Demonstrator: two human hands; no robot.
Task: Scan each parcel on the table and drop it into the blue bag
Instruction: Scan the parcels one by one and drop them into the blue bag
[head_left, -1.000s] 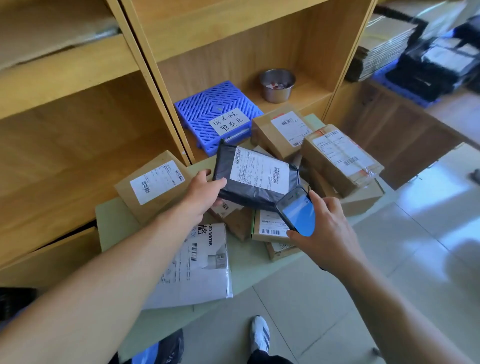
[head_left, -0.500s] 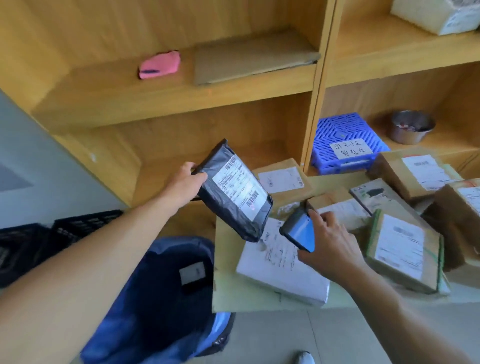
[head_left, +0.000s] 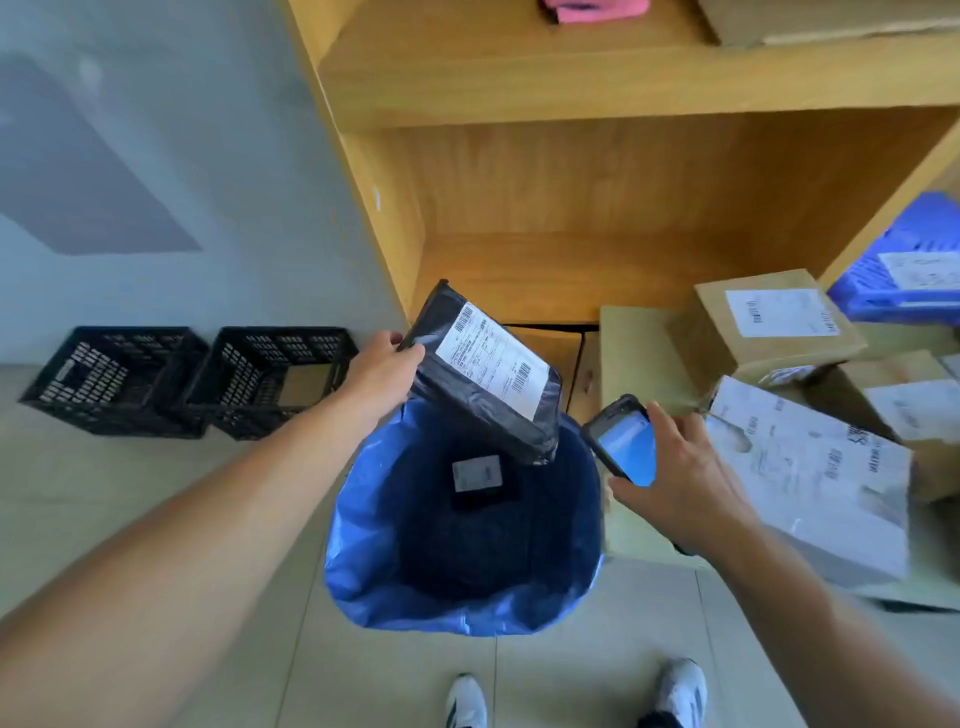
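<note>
Under the left hand (head_left: 382, 366) stands the blue bag (head_left: 467, 608) with its mouth wide open, on the floor between the two arms. The left hand grasps the black parcel (head_left: 493, 410) by its upper corner, with the thumb on the front side and the fingers behind it. This parcel hangs tilted over the far edge of the bag's mouth. Its white label faces up, and its lower end is just above the opening. One more dark parcel with a small white label (head_left: 477, 474) lies deep inside the bag, below the held one.

The right hand (head_left: 685, 483) is just to the right of the bag. Its fingers are curled around a handheld scanner (head_left: 621, 441), whose blue screen faces up. Behind and to the right of this hand is the table (head_left: 634, 353), which carries a flat white parcel (head_left: 821, 483) near the wrist and a brown box (head_left: 769, 322) farther away. More boxes lie at the right edge, but they are blurred.

Far to the left of the left hand, two black crates (head_left: 197, 379) stand on the floor against the wall. A wooden shelf (head_left: 571, 208) rises beyond both hands.
</note>
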